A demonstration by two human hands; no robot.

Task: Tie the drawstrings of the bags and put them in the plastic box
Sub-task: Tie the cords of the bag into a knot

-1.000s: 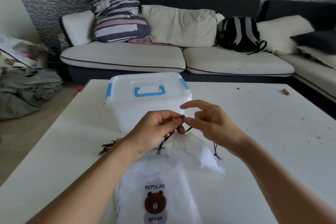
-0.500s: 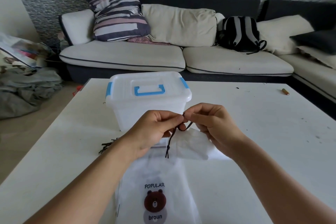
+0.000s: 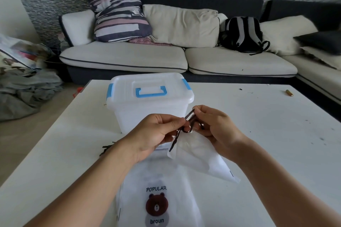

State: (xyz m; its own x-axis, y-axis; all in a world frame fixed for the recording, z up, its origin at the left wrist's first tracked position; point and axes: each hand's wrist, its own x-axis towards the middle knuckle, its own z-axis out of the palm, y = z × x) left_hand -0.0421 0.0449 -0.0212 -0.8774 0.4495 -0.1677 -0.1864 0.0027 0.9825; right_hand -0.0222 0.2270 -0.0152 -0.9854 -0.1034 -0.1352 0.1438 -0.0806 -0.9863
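**Operator:** While both my hands are up over the bench (image 3: 258, 134), I'm working the knot on the small white bag (image 3: 199, 155). My left hand (image 3: 153, 134) pinches one strand of the dark drawstring (image 3: 188, 121) between thumb and forefinger, and my right hand (image 3: 215, 127) pinches the other strand, fingers curled around it. A small loop sits between the two pinches.

**Observer:** How do you finish it cleanly?

**Operator:** I'd judge the trick is to keep both strands taut, pass the free end through the loop, then pull apart evenly toward nine and three o'clock. If I let one side go slack, the loop probably collapses. The cord looks thin and limp, so short grips close to the knot should help.

**Observer:** Where does the bag sit relative to your fingers?

**Operator:** Its gathered neck hangs just under my fingertips, and the body trails off toward five o'clock, resting on the bench. One loose cord end dangles at six o'clock below my left thumb.

**Observer:** And the rest?

**Operator:** The plastic box (image 3: 151, 105) stands at twelve o'clock, just beyond my hands, lid on. A second bag with a bear print (image 3: 156, 206) lies flat at six o'clock, untied as far as I can tell.
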